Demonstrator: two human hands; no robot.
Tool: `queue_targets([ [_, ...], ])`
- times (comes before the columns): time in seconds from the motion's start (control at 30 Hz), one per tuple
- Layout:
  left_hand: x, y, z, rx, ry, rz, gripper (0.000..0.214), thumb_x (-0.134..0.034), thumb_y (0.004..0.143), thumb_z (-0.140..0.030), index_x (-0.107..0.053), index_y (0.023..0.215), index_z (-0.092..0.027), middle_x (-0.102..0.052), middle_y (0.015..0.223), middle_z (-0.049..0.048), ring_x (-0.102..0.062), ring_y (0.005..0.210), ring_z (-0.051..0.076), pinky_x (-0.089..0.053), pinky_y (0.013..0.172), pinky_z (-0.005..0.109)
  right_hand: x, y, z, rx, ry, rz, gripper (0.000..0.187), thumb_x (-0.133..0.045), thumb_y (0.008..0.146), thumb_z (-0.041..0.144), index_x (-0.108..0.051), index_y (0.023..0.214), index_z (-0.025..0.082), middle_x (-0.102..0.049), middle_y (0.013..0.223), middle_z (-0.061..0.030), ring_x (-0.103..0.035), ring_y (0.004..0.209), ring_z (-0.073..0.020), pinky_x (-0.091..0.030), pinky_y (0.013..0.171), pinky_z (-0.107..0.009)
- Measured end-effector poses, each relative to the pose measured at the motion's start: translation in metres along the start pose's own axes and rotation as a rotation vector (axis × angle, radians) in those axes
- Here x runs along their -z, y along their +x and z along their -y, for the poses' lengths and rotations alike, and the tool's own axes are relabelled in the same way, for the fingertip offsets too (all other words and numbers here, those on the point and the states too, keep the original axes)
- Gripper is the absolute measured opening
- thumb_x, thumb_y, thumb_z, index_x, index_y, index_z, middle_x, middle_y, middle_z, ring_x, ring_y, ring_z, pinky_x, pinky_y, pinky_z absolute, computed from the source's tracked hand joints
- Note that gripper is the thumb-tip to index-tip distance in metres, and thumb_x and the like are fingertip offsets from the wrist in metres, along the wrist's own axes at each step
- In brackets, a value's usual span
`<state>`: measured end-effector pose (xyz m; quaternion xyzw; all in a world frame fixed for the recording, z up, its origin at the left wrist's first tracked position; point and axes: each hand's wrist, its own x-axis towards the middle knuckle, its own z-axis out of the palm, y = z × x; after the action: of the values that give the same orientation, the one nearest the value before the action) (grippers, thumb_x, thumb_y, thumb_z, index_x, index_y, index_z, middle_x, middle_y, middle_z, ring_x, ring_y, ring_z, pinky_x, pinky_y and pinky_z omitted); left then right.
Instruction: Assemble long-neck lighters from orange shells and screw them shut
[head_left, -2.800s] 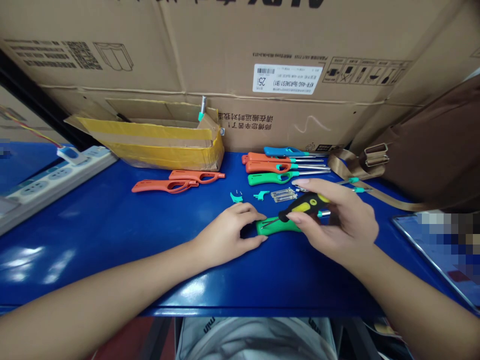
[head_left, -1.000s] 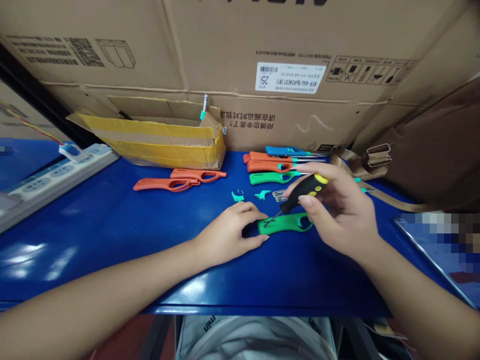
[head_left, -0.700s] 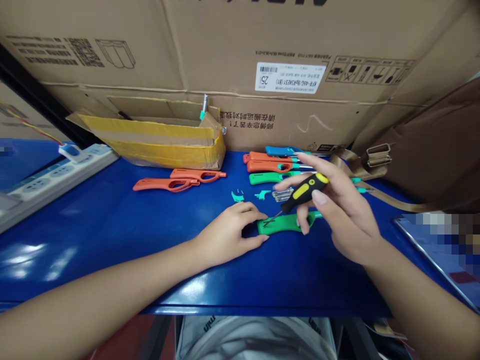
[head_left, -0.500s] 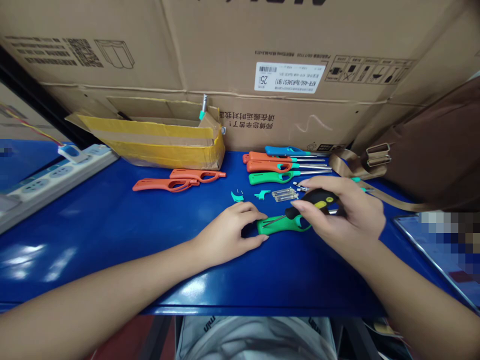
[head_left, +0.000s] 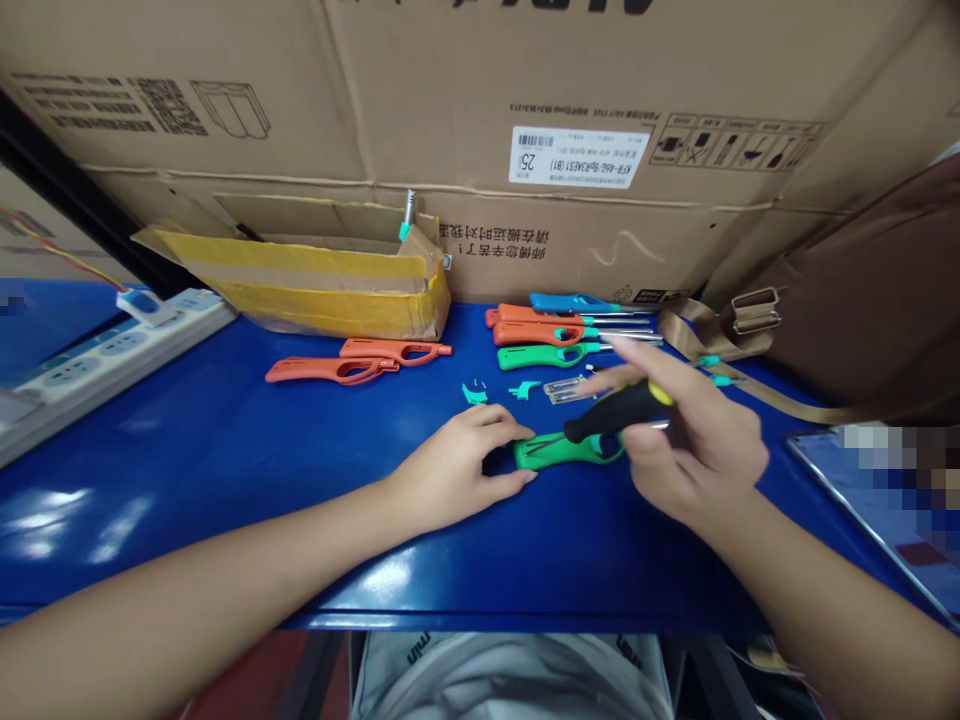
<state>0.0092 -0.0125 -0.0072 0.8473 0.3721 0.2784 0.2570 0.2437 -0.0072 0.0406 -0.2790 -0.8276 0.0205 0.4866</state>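
My left hand (head_left: 469,465) pinches the butt end of a green gas lighter (head_left: 559,452) lying on the blue table. In my right hand (head_left: 697,440) is a black-and-yellow screwdriver (head_left: 619,410), its handle between thumb and fingers. The screwdriver's thin shaft slants down left, with its tip at the green lighter's handle near my left fingertips. My right hand covers the lighter's far end. Just behind lie a curved teal piece (head_left: 474,393), a teal trigger (head_left: 524,389) and clear fuel tanks (head_left: 564,389).
Assembled lighters in blue (head_left: 574,301), orange (head_left: 536,332) and green (head_left: 534,356) lie at the back. Orange lighter casings (head_left: 330,370) lie left, before a yellow-taped carton (head_left: 315,300). A power strip (head_left: 112,350) runs along the left; a tablet-like device (head_left: 877,510) lies right.
My right hand's grip on the screwdriver has shifted: the index finger has lifted and the handle has turned. My left hand and the green lighter stay in place.
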Motion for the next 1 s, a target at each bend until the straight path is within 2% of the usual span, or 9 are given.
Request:
queue_targets([
  [0.1,0.000,0.000,0.000,0.006,-0.001,0.000,0.033,-0.075,0.088,-0.027,-0.070,0.118,-0.015,-0.069,0.108,0.0084,-0.066,0.104,0.023,-0.054,0.094,0.037,-0.004,0.000,-0.001,-0.081,0.149,0.081,0.054,-0.045,0.105,0.031,-0.037,0.158,0.029,-0.074,0.120,-0.0080,-0.075,0.082,-0.0229,-0.064,0.069,-0.040],
  [0.3,0.000,0.001,-0.001,0.007,0.012,-0.005,0.029,-0.075,0.088,-0.026,-0.070,0.115,-0.016,-0.069,0.108,0.0083,-0.066,0.103,0.023,-0.055,0.094,0.037,0.001,0.006,-0.002,0.079,-0.122,-0.046,0.054,-0.076,0.088,0.026,-0.062,0.139,0.034,-0.079,0.105,-0.0020,-0.074,0.076,-0.0210,-0.061,0.065,-0.032],
  [0.47,0.000,0.001,0.000,0.009,-0.004,-0.002,0.033,-0.075,0.088,-0.027,-0.070,0.119,-0.015,-0.069,0.108,0.0085,-0.066,0.103,0.023,-0.054,0.094,0.037,0.008,0.008,-0.003,-0.007,0.013,0.082,0.050,-0.052,0.100,0.022,-0.052,0.150,0.028,-0.076,0.119,-0.0061,-0.072,0.073,-0.0183,-0.061,0.067,-0.034],
  [0.63,0.000,0.000,-0.001,0.014,0.002,-0.003,0.033,-0.076,0.088,-0.026,-0.071,0.118,-0.015,-0.068,0.106,0.0077,-0.065,0.100,0.022,-0.054,0.092,0.036,0.003,0.011,-0.003,0.077,-0.144,-0.083,0.033,-0.075,0.089,0.026,-0.071,0.122,0.029,-0.077,0.089,-0.0016,-0.067,0.064,-0.0169,-0.055,0.058,-0.029],
  [0.7,0.000,0.000,-0.001,0.015,0.003,-0.001,0.033,-0.076,0.088,-0.026,-0.071,0.118,-0.015,-0.068,0.107,0.0076,-0.065,0.101,0.022,-0.054,0.092,0.036,0.002,0.010,-0.004,0.054,-0.114,-0.043,0.037,-0.066,0.094,0.026,-0.066,0.131,0.027,-0.076,0.099,-0.0049,-0.069,0.073,-0.0195,-0.056,0.063,-0.032],
  [0.77,0.000,0.000,0.000,0.011,0.006,-0.003,0.033,-0.076,0.088,-0.026,-0.071,0.118,-0.015,-0.068,0.107,0.0078,-0.065,0.102,0.022,-0.054,0.093,0.036,0.001,0.008,-0.005,-0.019,-0.007,0.050,0.048,-0.052,0.101,0.023,-0.051,0.149,0.026,-0.073,0.116,-0.0083,-0.071,0.085,-0.0214,-0.059,0.069,-0.035],
  [0.83,0.000,0.001,0.000,0.007,0.010,-0.007,0.033,-0.076,0.088,-0.026,-0.071,0.118,-0.014,-0.068,0.107,0.0080,-0.065,0.102,0.022,-0.054,0.093,0.036,0.000,0.006,-0.005,-0.061,0.062,0.102,0.054,-0.048,0.101,0.019,-0.043,0.154,0.027,-0.071,0.122,-0.0086,-0.072,0.089,-0.0215,-0.060,0.072,-0.036],
  [0.93,0.000,0.002,0.000,0.009,0.011,-0.006,0.033,-0.076,0.087,-0.025,-0.071,0.118,-0.014,-0.069,0.107,0.0080,-0.066,0.102,0.022,-0.054,0.094,0.036,-0.001,0.007,-0.005,0.016,-0.017,0.028,0.045,-0.064,0.095,0.023,-0.058,0.139,0.030,-0.074,0.106,-0.0049,-0.072,0.084,-0.0217,-0.060,0.070,-0.034],
  [1.0,-0.001,0.001,0.001,0.010,0.010,-0.004,0.033,-0.076,0.088,-0.025,-0.071,0.118,-0.015,-0.069,0.107,0.0079,-0.066,0.102,0.022,-0.054,0.093,0.036,-0.001,0.007,-0.005,0.066,-0.079,0.008,0.044,-0.070,0.092,0.027,-0.061,0.135,0.030,-0.074,0.099,-0.0041,-0.072,0.083,-0.0227,-0.060,0.070,-0.034],
])
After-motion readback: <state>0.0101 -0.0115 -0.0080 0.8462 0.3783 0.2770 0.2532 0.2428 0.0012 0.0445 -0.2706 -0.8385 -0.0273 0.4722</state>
